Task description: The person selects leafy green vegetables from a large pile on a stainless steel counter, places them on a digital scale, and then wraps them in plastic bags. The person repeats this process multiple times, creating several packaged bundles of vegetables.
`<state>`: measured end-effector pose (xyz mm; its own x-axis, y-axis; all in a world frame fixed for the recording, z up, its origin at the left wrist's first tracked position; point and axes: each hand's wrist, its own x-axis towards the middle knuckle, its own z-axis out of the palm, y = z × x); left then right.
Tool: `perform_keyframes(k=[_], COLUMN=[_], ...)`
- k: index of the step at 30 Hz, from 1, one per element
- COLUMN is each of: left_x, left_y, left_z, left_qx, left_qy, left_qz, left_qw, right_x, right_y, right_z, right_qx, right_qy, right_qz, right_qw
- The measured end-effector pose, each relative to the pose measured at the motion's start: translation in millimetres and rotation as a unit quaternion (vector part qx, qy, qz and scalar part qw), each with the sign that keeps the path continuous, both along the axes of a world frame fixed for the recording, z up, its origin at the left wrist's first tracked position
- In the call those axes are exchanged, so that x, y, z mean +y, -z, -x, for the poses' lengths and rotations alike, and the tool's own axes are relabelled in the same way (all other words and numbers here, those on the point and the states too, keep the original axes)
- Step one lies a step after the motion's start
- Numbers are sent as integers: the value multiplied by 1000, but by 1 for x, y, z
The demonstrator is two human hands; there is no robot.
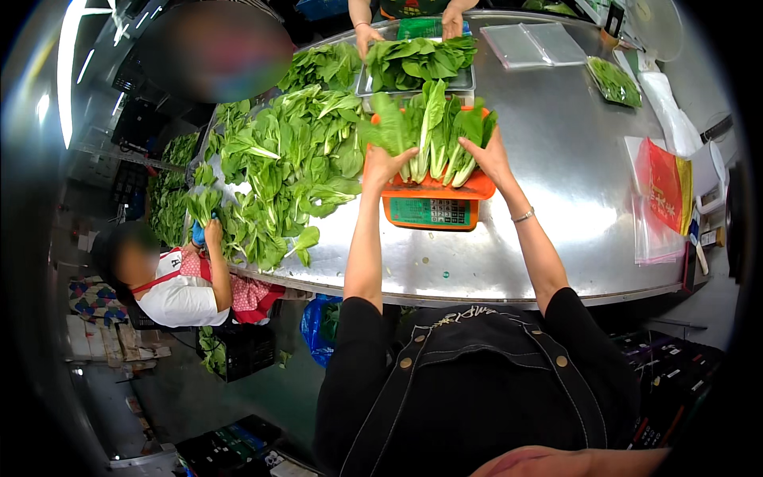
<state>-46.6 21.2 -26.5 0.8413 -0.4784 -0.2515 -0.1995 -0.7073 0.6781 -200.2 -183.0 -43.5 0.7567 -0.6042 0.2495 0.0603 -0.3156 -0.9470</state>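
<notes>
Leafy greens with pale stems (432, 137) lie side by side in the orange tray (441, 192) of a digital scale (430, 212), stem ends towards me. My left hand (384, 164) clasps their left side, thumb across the stems and the other fingers mostly hidden. From the right, my right hand (490, 156) holds the outer leaves, its thumb in front and its fingers partly behind them. The scale's green panel with keys faces me below the tray.
Loose greens (286, 161) cover the steel table (554, 197) to the left. Across, another person's hands (365, 39) touch a second tray of greens (417, 62). A co-worker (185, 280) at left holds greens. Plastic bags (533, 45) and a red-yellow bag (667, 185) lie right.
</notes>
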Motion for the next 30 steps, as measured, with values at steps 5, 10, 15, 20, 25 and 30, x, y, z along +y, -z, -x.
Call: perform_keyframes(k=[5, 10, 15, 20, 25, 30], left_x=[27, 38, 12, -41, -49, -43], left_y=[4, 2, 44, 50, 47, 29], left_z=[28, 37, 13, 26, 35, 63], left_qx=[-15, 70, -27, -187, -138, -123], left_qy=[-51, -163, -173, -195, -56, -61], left_qz=[293, 298, 282, -6, 220, 128], left_qw=[955, 938, 943, 963, 964, 982], right_x=[-1, 12, 25, 47, 75, 68], right_y=[1, 14, -7, 29, 3, -4], right_z=[38, 52, 47, -15, -54, -33], right_qx=[-21, -75, -52, 44, 36, -28], right_qy=[9, 112, 31, 138, 113, 50], right_qz=[-112, -157, -4, 135, 140, 90], right_qw=[993, 978, 998, 980, 983, 994])
